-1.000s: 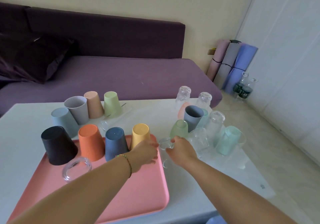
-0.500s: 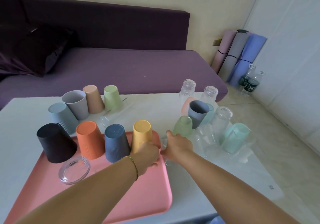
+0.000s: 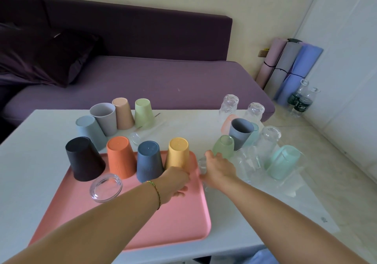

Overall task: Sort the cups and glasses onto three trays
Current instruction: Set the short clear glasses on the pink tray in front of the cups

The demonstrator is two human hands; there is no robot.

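Observation:
A pink tray (image 3: 173, 223) lies at the table's near left. Along its far edge stand a black (image 3: 83, 159), an orange (image 3: 120, 156), a dark blue (image 3: 149, 159) and a yellow cup (image 3: 177, 153), all upside down. A clear glass (image 3: 106, 187) sits on the tray nearer to me. My left hand (image 3: 175, 182) rests on the tray at the yellow cup's base, fingers loosely curled, with nothing seen in it. My right hand (image 3: 218, 168) grips a small clear glass (image 3: 202, 164) just off the tray's right edge.
At the back left stand light blue (image 3: 89, 131), grey (image 3: 104, 119), peach (image 3: 123, 113) and pale green (image 3: 143, 112) cups. On the right are several clear glasses (image 3: 267, 141), a green frosted glass (image 3: 223, 148), a grey-blue cup (image 3: 239, 133) and a mint cup (image 3: 283, 161). A purple sofa (image 3: 142, 84) is behind.
My right hand has drawn the small clear glass a little left, up to the pink tray's right edge. My left hand has stayed by the yellow cup.

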